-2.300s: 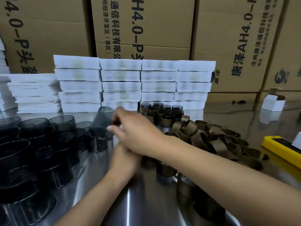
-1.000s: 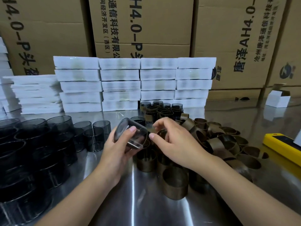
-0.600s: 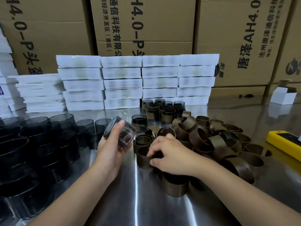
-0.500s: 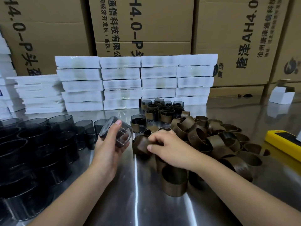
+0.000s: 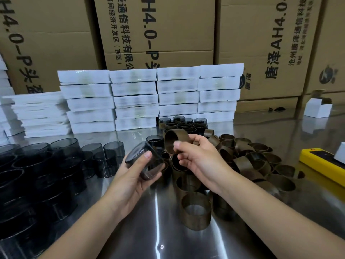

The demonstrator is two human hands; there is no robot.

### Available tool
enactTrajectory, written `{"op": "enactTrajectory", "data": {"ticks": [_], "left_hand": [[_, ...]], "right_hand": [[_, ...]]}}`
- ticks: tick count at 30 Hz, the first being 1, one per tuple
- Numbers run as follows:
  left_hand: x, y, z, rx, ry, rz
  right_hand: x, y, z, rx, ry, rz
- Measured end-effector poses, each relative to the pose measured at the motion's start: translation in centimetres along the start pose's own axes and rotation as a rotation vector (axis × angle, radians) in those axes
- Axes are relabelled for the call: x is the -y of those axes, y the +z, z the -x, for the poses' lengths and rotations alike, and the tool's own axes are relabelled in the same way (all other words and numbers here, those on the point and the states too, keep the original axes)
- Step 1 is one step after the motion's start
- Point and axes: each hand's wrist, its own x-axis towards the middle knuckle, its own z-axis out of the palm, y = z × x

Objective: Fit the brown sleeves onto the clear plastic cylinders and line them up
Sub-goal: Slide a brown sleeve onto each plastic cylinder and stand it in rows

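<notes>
View from the head over a polished steel table (image 5: 130, 232), which reflects the things on it. The left hand (image 5: 133, 177) curls round a clear cylinder (image 5: 144, 162), held tilted above the table with the thumb on its upper edge. The right hand (image 5: 198, 158) pinches a brown sleeve (image 5: 175, 140) between thumb and fingers, just beside the cylinder and slightly higher, not yet on it. Bare cylinders (image 5: 37, 165) stand massed at the left; loose sleeves (image 5: 252, 159) lie heaped at the right, some upright near the front. Sleeved cylinders (image 5: 183, 124) stand grouped at the back centre. Behind them are stacks of flat white boxes (image 5: 134, 99) and, along the wall, large printed cartons (image 5: 168, 34). A yellow device (image 5: 321, 164) lies at the right edge; a small open white box (image 5: 317, 107) sits further back.
</notes>
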Motion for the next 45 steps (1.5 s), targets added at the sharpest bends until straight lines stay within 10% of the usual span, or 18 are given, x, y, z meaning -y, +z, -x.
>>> {"op": "enactTrajectory", "data": {"ticks": [45], "left_hand": [[0.3, 0.6, 0.7, 0.201, 0.050, -0.175]], "right_hand": [[-1.1, 1.0, 1.2, 0.064, -0.008, 0.329]]}}
